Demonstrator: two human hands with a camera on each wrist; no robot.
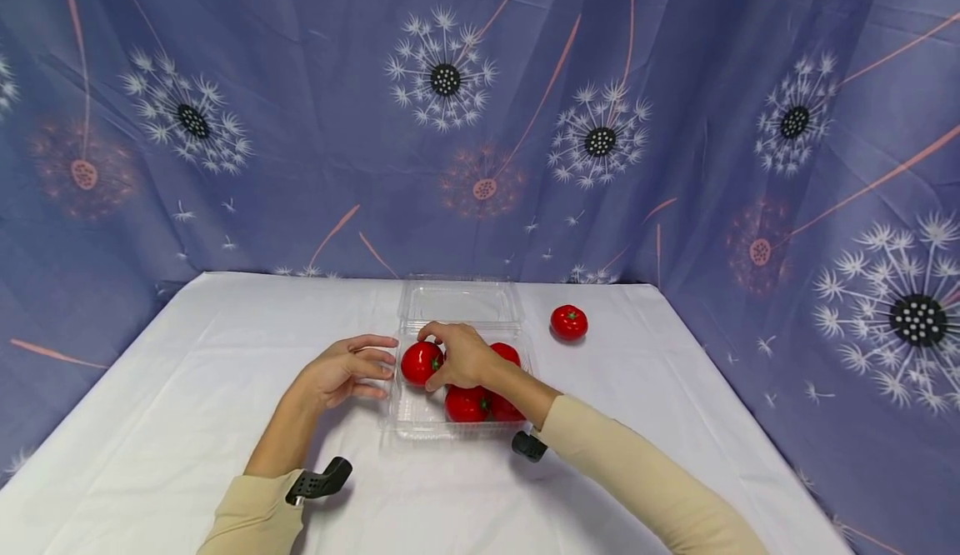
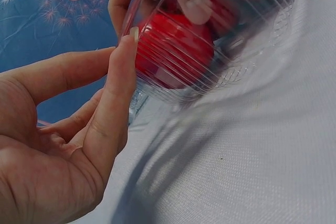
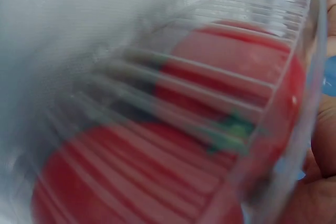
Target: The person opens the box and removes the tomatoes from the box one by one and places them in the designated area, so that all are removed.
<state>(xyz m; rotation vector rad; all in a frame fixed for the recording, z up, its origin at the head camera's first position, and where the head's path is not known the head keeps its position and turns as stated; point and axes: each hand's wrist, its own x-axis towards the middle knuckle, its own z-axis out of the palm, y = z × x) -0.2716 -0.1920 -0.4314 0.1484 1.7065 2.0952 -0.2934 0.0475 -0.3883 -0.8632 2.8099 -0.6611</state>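
Note:
A clear plastic clamshell box stands on the white cloth with its lid folded back. Inside are several glossy red tomatoes with green tops. My right hand reaches over the box and holds the left tomato, thumb and fingers on either side of it. The other tomatoes, such as the front one, lie partly under that hand and wrist. At the box's left wall is my left hand, fingers loosely extended; in the left wrist view its fingertips are right at the ribbed plastic.
One more red tomato lies on the white-covered table, to the right of the lid. A blue curtain with dandelion prints hangs behind the table and along its sides.

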